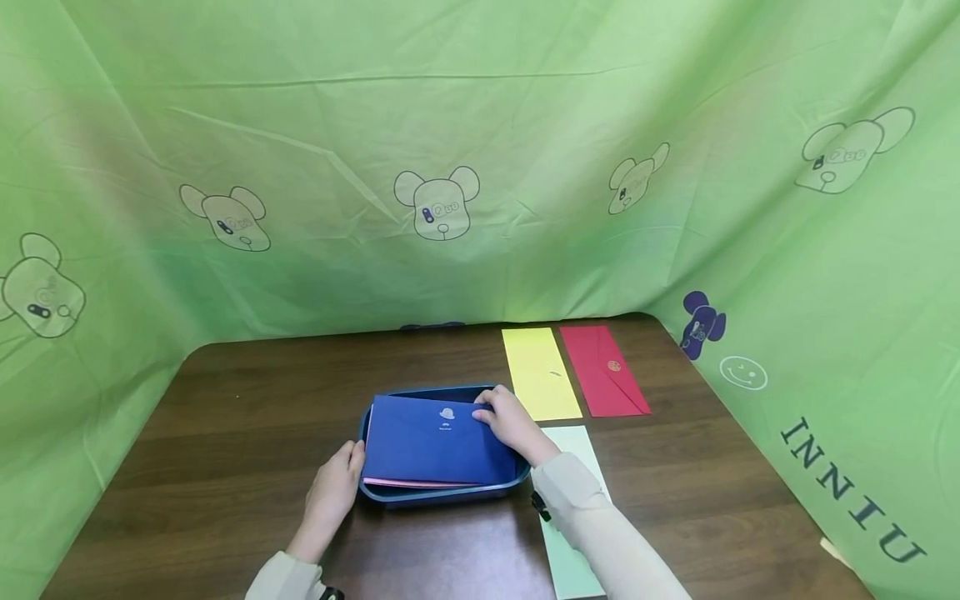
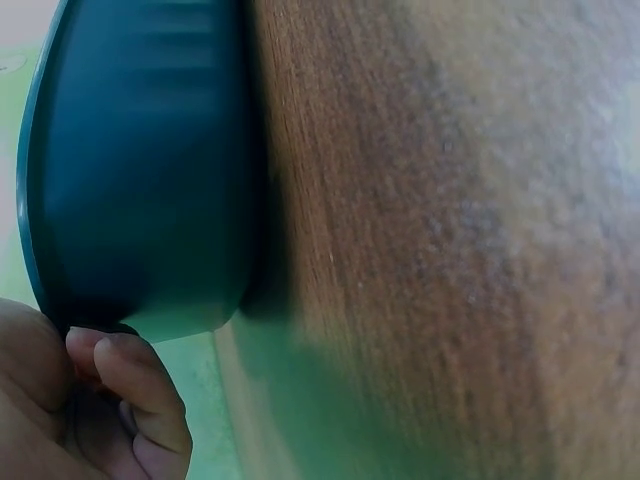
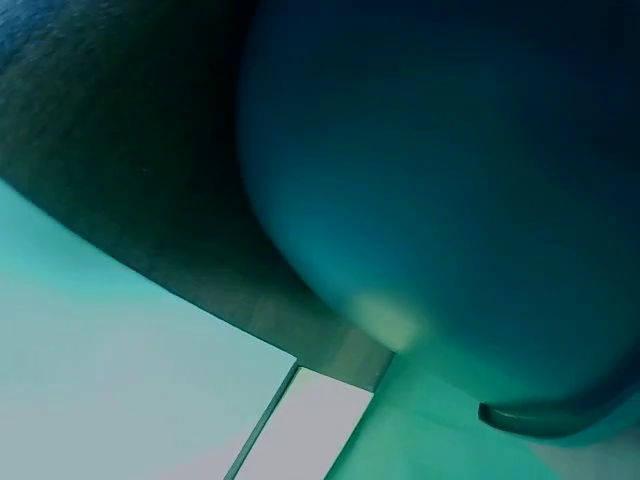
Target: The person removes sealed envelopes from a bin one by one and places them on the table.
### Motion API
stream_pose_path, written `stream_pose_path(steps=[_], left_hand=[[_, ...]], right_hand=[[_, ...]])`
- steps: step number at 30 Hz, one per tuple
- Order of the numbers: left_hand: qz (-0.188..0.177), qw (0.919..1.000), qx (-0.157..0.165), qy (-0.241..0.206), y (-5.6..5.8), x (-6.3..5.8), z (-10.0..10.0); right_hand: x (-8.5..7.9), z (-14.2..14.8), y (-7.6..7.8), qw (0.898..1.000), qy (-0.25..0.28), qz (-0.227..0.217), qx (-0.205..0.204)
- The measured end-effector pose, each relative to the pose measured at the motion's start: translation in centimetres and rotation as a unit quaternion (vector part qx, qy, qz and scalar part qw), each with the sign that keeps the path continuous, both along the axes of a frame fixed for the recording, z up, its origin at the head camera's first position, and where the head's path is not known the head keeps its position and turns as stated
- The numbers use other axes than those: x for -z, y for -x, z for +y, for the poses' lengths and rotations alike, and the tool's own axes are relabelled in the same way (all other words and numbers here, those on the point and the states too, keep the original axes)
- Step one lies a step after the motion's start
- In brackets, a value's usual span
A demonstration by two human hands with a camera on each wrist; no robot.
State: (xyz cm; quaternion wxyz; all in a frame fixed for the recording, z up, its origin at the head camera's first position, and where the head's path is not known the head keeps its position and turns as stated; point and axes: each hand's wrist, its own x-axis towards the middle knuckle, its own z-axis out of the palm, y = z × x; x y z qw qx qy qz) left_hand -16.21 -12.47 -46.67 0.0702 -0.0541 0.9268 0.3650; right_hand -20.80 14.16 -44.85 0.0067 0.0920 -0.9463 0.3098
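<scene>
A dark blue plastic basin [image 1: 442, 497] stands on the wooden table, its curved outer wall [image 2: 150, 180] filling much of the left wrist view. My left hand [image 1: 335, 487] grips the basin's left rim; curled fingers [image 2: 140, 385] show below that rim. Across the basin's top lies a blue envelope [image 1: 435, 446] with a small white hat print, and a pink edge [image 1: 412, 483] peeks out beneath it. At its upper right corner, my right hand [image 1: 510, 421] pinches the blue envelope. The right wrist view shows the basin's wall [image 3: 450, 200], but not the fingers.
Right of the basin lie a yellow envelope [image 1: 542, 375], a red envelope [image 1: 603, 371] with a gold seal, and a pale green envelope [image 1: 566, 550] partly under my right forearm. A green printed cloth [image 1: 450, 100] hangs around the table [image 1: 247, 433].
</scene>
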Motion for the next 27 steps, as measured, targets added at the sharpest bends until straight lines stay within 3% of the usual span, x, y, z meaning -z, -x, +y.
stream_pose_path(steps=[8, 16, 21, 27], left_hand=[[-0.007, 0.9999, 0.004, 0.008, -0.1, 0.1, 0.1], [0.004, 0.9997, 0.006, 0.022, 0.0, -0.2, 0.2], [0.008, 0.9997, 0.008, 0.023, -0.1, -0.1, 0.1], [0.006, 0.9997, 0.002, 0.022, -0.1, -0.1, 0.1]], right_hand=[[-0.3, 0.7, 0.1, 1.000, 0.016, -0.006, -0.015], [-1.7, 1.1, 0.1, 0.999, 0.026, -0.017, -0.031], [-2.7, 1.4, -0.3, 0.999, 0.041, -0.018, -0.013], [-4.0, 2.2, -0.8, 0.996, 0.077, 0.008, 0.040]])
